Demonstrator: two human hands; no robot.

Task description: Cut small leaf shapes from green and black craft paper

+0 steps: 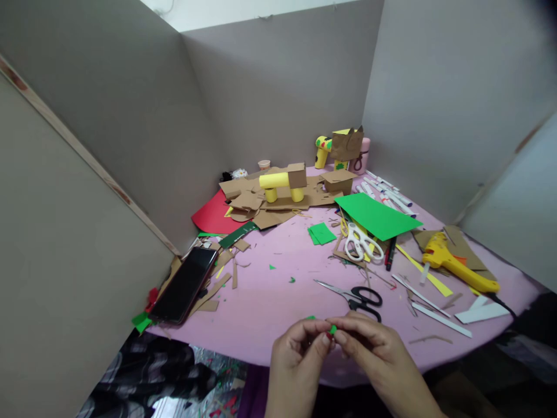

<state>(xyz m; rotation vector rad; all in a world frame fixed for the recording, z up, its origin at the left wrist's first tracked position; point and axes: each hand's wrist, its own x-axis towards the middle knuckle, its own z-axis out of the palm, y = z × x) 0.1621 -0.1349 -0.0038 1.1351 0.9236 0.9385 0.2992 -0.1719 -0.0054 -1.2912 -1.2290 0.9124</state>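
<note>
Close to the table's front edge, my left hand (300,354) and my right hand (369,351) meet fingertip to fingertip. Both pinch a tiny green paper piece (333,330), with a small dark red bit showing just below it. Right behind my hands lie black-handled scissors (354,297), blades pointing left. Part of another green scrap (311,317) shows behind my left fingers. Green paper squares (322,233) rest farther back. A yellow paper-tube figure with a cardboard box head (297,175) stands on cardboard at the back.
A phone (185,284) lies at left among cardboard strips. At right are white scissors (363,242), a green sheet (378,215), a yellow glue gun (459,264) and markers (387,194). A spotted figure (347,144) stands at the back. Grey panels (282,87) enclose the table (261,290).
</note>
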